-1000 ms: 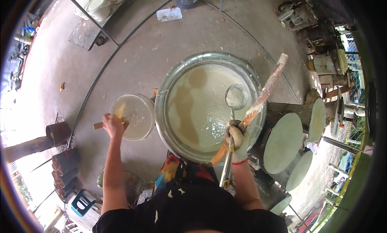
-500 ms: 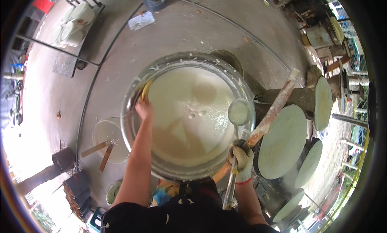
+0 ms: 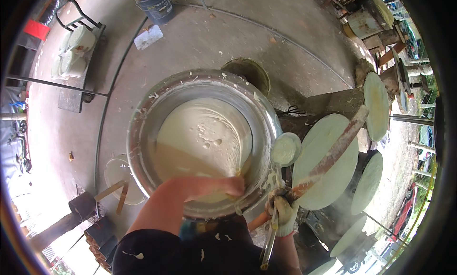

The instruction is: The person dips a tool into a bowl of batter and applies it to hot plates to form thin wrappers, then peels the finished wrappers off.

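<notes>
Your left hand (image 3: 233, 185), grip unclear, had swept around the basin (image 3: 139, 132), ridging the pale mixture (image 3: 200, 122); your right hand (image 3: 283, 206) clutched ladle (image 3: 285, 150) and stick (image 3: 333, 152).

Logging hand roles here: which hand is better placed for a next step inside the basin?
Left, I'd judge: the left hand is inside the basin, while the gloved right hand is outside, gripping a ladle and wooden stick.

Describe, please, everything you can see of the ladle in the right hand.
The ladle looks metallic, with a round bowl and a long, straight, shiny handle. Whitish liquid lies in the bowl and smears the handle near it. The gloved right hand grips the handle together with a wooden-looking stick. The bowl points away from the person, beside the large basin's right rim.
</notes>
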